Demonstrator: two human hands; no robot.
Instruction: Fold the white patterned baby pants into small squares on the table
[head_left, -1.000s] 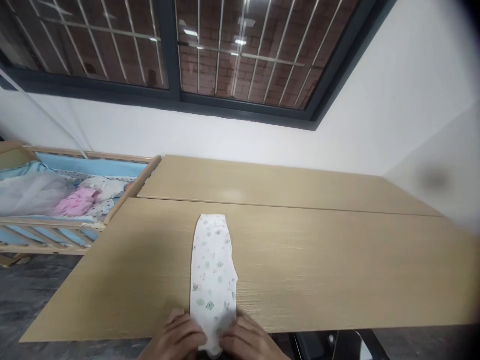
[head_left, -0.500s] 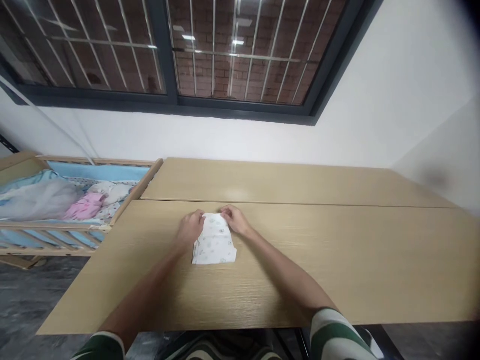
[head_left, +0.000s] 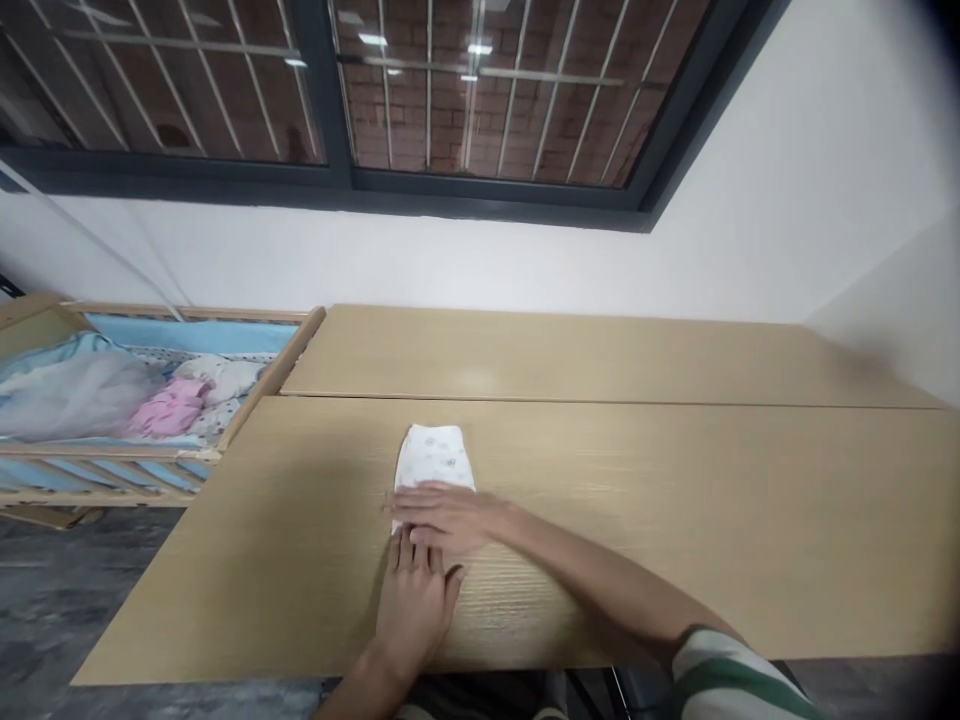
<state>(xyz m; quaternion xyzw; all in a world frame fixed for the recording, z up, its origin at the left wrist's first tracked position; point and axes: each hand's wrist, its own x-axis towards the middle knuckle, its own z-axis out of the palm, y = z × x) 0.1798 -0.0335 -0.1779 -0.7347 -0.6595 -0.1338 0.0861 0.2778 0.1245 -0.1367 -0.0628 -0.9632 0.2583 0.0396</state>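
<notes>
A small folded white cloth (head_left: 433, 455) with a faint print lies flat on the wooden table (head_left: 637, 520). My right hand (head_left: 446, 512) rests across its near half, fingers stretched out to the left and slightly blurred. Just below, my left hand (head_left: 416, 590) lies flat with its fingers pointing away from me, the tips at the cloth's near edge, close under the right hand. The near edge of the cloth is mostly hidden by my hands. Neither hand grips anything.
To the left stands a wooden crib (head_left: 112, 470) with blue lining, holding a pink cloth (head_left: 172, 405) and white bedding (head_left: 82, 390). A seam runs across the table toward the back. Behind it are a white wall (head_left: 480, 265) and a barred window (head_left: 480, 110).
Both hands have let go of the cloth's far corners and come toward me. The right hand now lies across the cloth, and the left is flat at its near edge.
</notes>
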